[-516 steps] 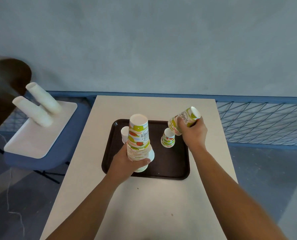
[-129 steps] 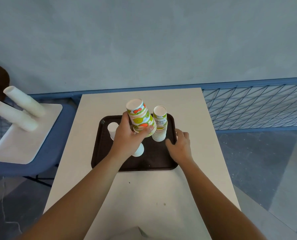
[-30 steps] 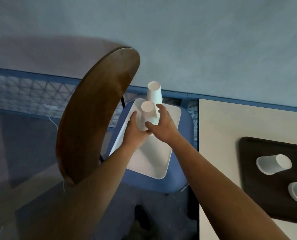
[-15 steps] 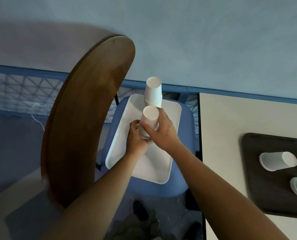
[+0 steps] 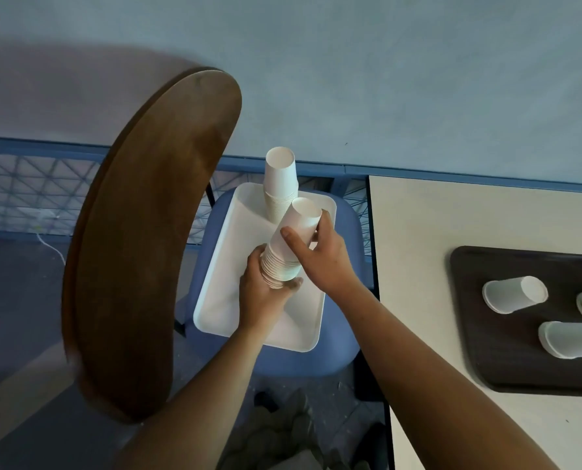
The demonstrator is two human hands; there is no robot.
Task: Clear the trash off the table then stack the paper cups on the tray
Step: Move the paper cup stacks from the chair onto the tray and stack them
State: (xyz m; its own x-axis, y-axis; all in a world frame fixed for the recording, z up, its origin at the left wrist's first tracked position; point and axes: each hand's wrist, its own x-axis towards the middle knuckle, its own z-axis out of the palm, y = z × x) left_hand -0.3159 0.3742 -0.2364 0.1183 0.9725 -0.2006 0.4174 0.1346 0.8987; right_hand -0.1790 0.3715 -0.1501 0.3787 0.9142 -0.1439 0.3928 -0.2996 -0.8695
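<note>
Raised higher since half a second ago, the tall tilted stack of white paper cups [image 5: 289, 245] hangs over the white rectangular plastic tray [image 5: 221, 313]. The left hand [image 5: 266, 295] clamps its ribbed base and the right hand [image 5: 320, 257] curls round its smooth upper part. A second, upright white cup stack [image 5: 280, 184] stands at that tray's far end.

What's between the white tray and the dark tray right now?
In the head view: the blue seat's edge, then a bare strip of table. The right hand grips the cup stack; its arm crosses above that stretch.
</note>
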